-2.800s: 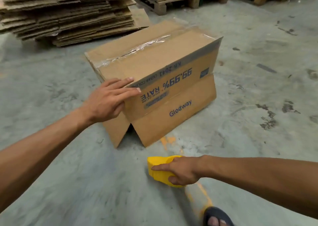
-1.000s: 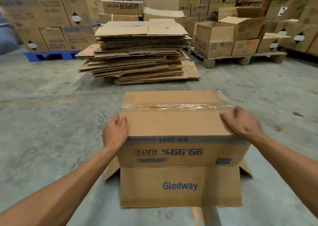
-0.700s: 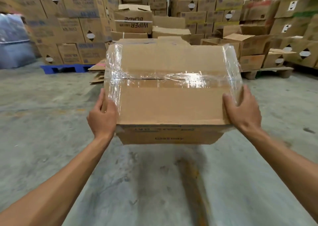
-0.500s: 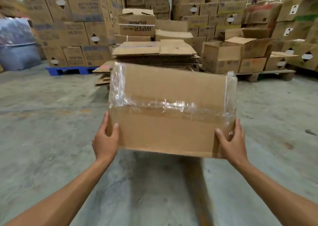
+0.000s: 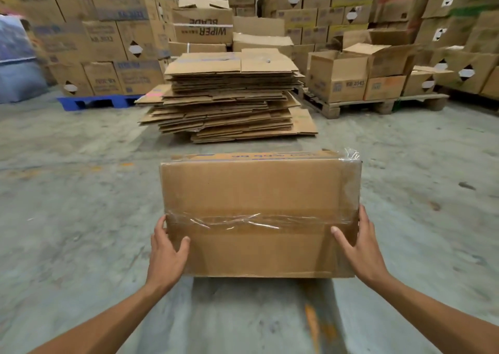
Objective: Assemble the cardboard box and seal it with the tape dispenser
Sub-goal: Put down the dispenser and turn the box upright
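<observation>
The brown cardboard box [image 5: 259, 213] has a wrinkled, shiny strip of clear tape [image 5: 259, 220] across its taped face, which is turned toward the camera. The left hand [image 5: 167, 253] and right hand [image 5: 359, 245] grasp its two lower side edges. It is lower than a moment ago. Bare concrete floor [image 5: 81, 205] lies open left and right; a stack of flat cardboard [image 5: 226, 97] stands farther away.

Cardboard box [image 5: 259, 218] gripped at both ends: left hand [image 5: 166, 256], right hand [image 5: 360, 248]. Taped seam faced toward camera; flattened cardboard stack [image 5: 226, 97] at 12 o'clock.
</observation>
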`<state>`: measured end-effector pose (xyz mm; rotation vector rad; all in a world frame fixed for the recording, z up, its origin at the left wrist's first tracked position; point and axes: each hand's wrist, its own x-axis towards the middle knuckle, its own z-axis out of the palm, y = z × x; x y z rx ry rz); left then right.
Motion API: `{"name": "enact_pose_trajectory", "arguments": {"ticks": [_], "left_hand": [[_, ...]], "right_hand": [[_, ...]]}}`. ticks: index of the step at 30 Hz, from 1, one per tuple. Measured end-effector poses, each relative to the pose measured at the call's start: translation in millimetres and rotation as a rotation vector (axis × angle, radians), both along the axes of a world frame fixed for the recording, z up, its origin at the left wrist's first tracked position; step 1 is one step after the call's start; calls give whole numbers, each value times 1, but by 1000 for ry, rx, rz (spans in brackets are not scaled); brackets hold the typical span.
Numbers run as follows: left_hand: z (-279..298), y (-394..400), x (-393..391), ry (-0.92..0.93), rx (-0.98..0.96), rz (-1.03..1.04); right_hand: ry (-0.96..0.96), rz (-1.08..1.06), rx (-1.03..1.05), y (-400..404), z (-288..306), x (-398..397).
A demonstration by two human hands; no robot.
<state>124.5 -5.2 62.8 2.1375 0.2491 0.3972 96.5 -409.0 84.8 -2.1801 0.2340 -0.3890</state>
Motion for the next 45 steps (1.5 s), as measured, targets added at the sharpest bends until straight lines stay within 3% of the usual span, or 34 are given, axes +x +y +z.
{"name": "enact_pose_trajectory", "arguments": {"ticks": [13, 19, 24, 31, 39, 42, 45], "left_hand": [[52, 2, 21, -34, -249, 111], [70, 14, 47, -30, -244, 70], [79, 29, 64, 106, -172, -52], [92, 31, 67, 293, -233, -235], [94, 38, 61, 135, -165, -185], [109, 35, 62, -38, -160, -136], [106, 36, 56, -174, -160, -108]], "right_hand": [[-136, -136, 389, 0, 35, 29], [106, -97, 496, -12, 60, 52], [336, -5, 435, -24, 70, 67], [503, 154, 520, -24, 81, 73], [340, 257, 591, -19, 90, 64], [127, 246, 577, -14, 100, 64], [-103, 230, 414, -8, 93, 63]]}}
